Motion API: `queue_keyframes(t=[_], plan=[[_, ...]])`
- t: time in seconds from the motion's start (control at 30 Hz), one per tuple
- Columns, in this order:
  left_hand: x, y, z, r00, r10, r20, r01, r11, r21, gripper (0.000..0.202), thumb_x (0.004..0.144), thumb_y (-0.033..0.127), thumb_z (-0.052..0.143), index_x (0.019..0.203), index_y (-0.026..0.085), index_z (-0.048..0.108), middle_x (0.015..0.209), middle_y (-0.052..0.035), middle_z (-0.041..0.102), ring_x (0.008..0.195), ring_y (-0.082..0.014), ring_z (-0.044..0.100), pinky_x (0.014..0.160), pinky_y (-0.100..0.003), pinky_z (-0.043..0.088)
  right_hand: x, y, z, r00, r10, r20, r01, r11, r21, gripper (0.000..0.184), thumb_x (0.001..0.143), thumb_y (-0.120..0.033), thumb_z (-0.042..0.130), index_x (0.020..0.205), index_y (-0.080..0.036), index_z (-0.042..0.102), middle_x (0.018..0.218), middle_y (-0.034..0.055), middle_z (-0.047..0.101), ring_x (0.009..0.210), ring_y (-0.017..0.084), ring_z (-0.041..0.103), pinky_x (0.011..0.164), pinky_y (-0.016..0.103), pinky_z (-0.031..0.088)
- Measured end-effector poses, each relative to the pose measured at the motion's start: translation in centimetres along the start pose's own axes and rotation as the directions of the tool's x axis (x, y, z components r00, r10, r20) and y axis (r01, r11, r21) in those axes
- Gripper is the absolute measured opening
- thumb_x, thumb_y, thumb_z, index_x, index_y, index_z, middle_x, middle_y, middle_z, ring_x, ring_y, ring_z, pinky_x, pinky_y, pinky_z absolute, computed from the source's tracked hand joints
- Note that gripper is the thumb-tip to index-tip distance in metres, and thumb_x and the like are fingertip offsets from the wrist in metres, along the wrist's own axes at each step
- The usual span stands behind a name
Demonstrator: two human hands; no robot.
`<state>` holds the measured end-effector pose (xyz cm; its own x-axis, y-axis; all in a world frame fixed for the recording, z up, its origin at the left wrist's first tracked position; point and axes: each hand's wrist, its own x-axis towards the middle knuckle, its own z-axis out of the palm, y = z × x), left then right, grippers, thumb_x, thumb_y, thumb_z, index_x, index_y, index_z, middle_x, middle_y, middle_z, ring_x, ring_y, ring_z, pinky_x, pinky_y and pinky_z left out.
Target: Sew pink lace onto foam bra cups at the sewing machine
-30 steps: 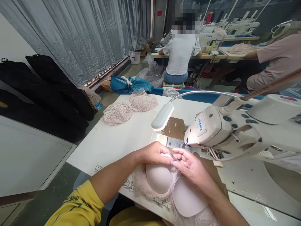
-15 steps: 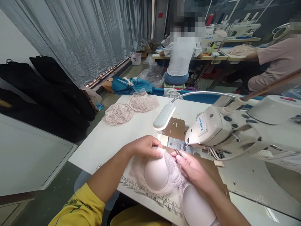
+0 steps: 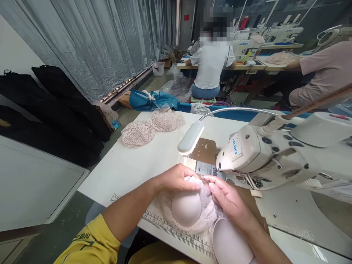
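A pale pink lace bra (image 3: pixel 187 209) lies on the front of the sewing table with the smooth insides of its cups facing up. My left hand (image 3: pixel 178 179) pinches the upper lace edge of the left-hand cup between thumb and fingers. Close beside it, my right hand (image 3: pixel 224 192) is closed on slim dark tweezers (image 3: pixel 204 178), whose tips point at the lace by my left fingertips. Most of the tweezers is hidden in my fingers. The second cup (image 3: pixel 232 242) lies below my right wrist, partly covered by my forearm.
A sewing machine (image 3: pixel 247 146) stands to the right, with a lamp (image 3: pixel 191 138) on a bent neck over its plate. Another lace piece (image 3: pixel 139 134) lies at the table's far left. A printed ruler (image 3: pixel 176 233) follows the front edge. Two people sit at machines behind.
My left hand has moved slightly right and down, its thumb nearer the right fingertips. The cup has shifted with it. The tweezers now show less, with their tips at the lace.
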<state>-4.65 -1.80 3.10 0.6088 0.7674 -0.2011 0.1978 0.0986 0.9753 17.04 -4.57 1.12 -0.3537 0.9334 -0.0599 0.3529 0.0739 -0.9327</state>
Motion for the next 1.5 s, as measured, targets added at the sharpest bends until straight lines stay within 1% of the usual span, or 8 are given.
queue_keyframes(t=[0.1,0.2,0.43,0.77,0.97,1.07,1.2,1.5], plan=[[-0.02,-0.09,0.08,1.000,-0.002,-0.002,0.002,1.000,-0.006,0.025,0.078,0.035,0.066,0.085,0.012,0.070,0.075,-0.0021,0.060,0.070,-0.0132,0.053,0.063,-0.022,0.041,-0.10,-0.05,-0.36,0.993,0.065,0.103,-0.073,0.994,0.082,0.040,0.088,-0.050,0.051,0.114,-0.021,0.059,0.096,0.0069,0.066,0.092,0.022,0.062,0.080,0.031,0.051],[0.00,-0.28,0.16,1.000,-0.005,-0.010,0.005,1.000,-0.008,0.027,0.078,0.038,0.066,0.080,0.011,0.070,0.068,-0.0005,0.056,0.066,-0.0115,0.050,0.058,-0.020,0.037,-0.21,-0.29,-0.33,0.988,0.101,0.120,-0.115,0.986,0.118,0.039,0.086,-0.050,0.054,0.111,-0.020,0.059,0.086,0.0046,0.065,0.079,0.019,0.061,0.069,0.029,0.051],[0.07,-0.58,0.24,1.000,-0.014,0.001,0.014,1.000,-0.002,0.028,0.077,0.037,0.068,0.082,0.010,0.071,0.067,0.0001,0.055,0.064,-0.0103,0.048,0.057,-0.020,0.036,-0.24,-0.60,-0.03,0.993,0.037,0.109,-0.043,0.998,0.053,0.030,0.087,-0.047,0.054,0.099,-0.020,0.061,0.085,0.0040,0.066,0.077,0.017,0.060,0.070,0.029,0.048],[0.15,-0.66,0.36,0.999,-0.032,0.014,0.032,0.999,0.005,0.030,0.076,0.037,0.068,0.087,0.010,0.073,0.074,-0.0032,0.062,0.068,-0.0130,0.054,0.060,-0.021,0.040,-0.31,-0.72,0.01,0.994,0.015,0.105,-0.018,1.000,0.020,0.026,0.088,-0.045,0.053,0.096,-0.022,0.063,0.088,0.0024,0.067,0.081,0.018,0.061,0.074,0.030,0.047],[0.20,-0.44,0.46,0.999,-0.029,0.022,0.028,1.000,0.009,0.023,0.076,0.033,0.068,0.081,0.010,0.070,0.066,0.0009,0.053,0.062,-0.0091,0.045,0.055,-0.019,0.034,-0.27,-0.67,0.09,0.994,0.013,0.108,-0.016,1.000,0.026,0.027,0.088,-0.046,0.053,0.095,-0.022,0.062,0.081,0.0020,0.065,0.074,0.016,0.059,0.066,0.028,0.048],[0.23,-0.36,0.48,0.999,-0.028,0.037,0.027,0.999,0.020,0.022,0.077,0.031,0.067,0.073,0.010,0.066,0.061,0.0030,0.045,0.058,-0.0076,0.039,0.051,-0.018,0.029,-0.27,-0.88,0.20,0.994,0.005,0.110,-0.007,1.000,0.013,0.025,0.088,-0.044,0.052,0.094,-0.022,0.063,0.083,0.0026,0.066,0.077,0.017,0.060,0.069,0.029,0.048],[0.21,-0.41,0.49,0.999,-0.022,0.043,0.022,1.000,0.021,0.023,0.076,0.032,0.068,0.068,0.011,0.061,0.062,0.0035,0.043,0.059,-0.0074,0.037,0.051,-0.018,0.028,-0.25,-0.81,0.27,0.994,0.009,0.107,-0.010,1.000,0.008,0.024,0.088,-0.044,0.052,0.093,-0.022,0.063,0.087,0.0028,0.066,0.081,0.018,0.061,0.073,0.029,0.048],[0.39,-1.00,0.61,0.998,-0.032,0.050,0.031,0.999,0.031,0.029,0.076,0.038,0.069,0.079,0.009,0.069,0.060,0.0032,0.045,0.056,-0.0071,0.037,0.049,-0.019,0.028,-0.18,-0.86,0.05,0.987,0.061,0.151,-0.065,0.998,0.023,0.029,0.088,-0.048,0.051,0.092,-0.021,0.062,0.080,0.0019,0.061,0.071,0.016,0.056,0.065,0.029,0.046]])
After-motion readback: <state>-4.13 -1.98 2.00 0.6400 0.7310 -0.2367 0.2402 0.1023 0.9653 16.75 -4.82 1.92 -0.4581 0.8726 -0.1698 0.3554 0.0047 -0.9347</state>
